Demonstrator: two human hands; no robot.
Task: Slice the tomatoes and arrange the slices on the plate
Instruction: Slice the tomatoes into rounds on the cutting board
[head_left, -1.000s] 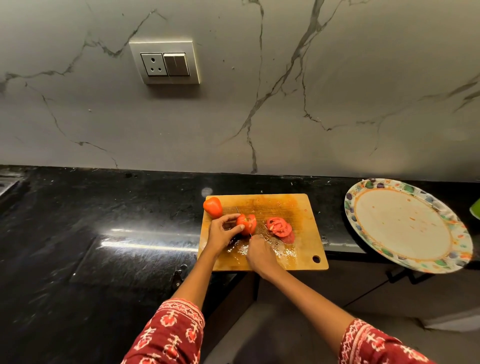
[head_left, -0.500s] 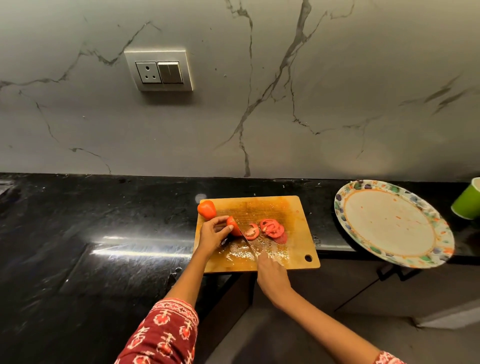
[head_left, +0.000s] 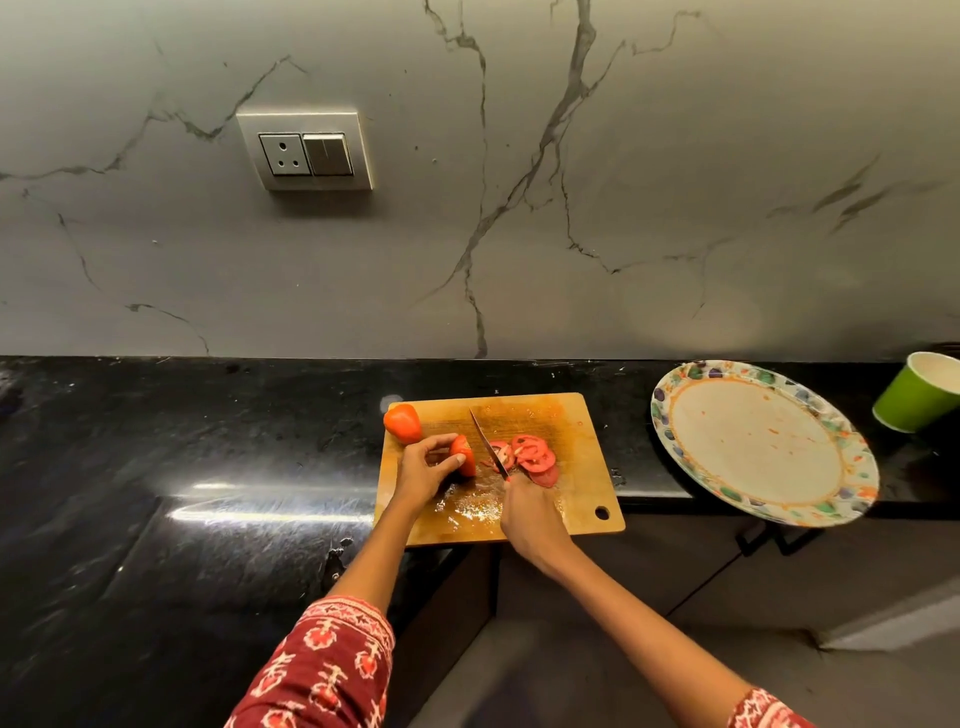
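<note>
On the wooden cutting board my left hand grips a partly cut red tomato between thumb and fingers. My right hand holds a knife by its handle; the blade points away from me and stands just right of the held tomato. Several cut slices lie overlapping to the right of the blade. A whole tomato sits at the board's far left corner. The patterned plate lies to the right of the board, with only juice specks on it.
The board's front edge overhangs the black countertop. The plate also juts past the counter's front edge. A green paper cup stands at the far right. Juice and seeds wet the board near my hands. A wall socket is on the marble backsplash.
One more slice has come off the held tomato and lies with the others. The knife blade has lifted and now points away, between the tomato and the slices.
</note>
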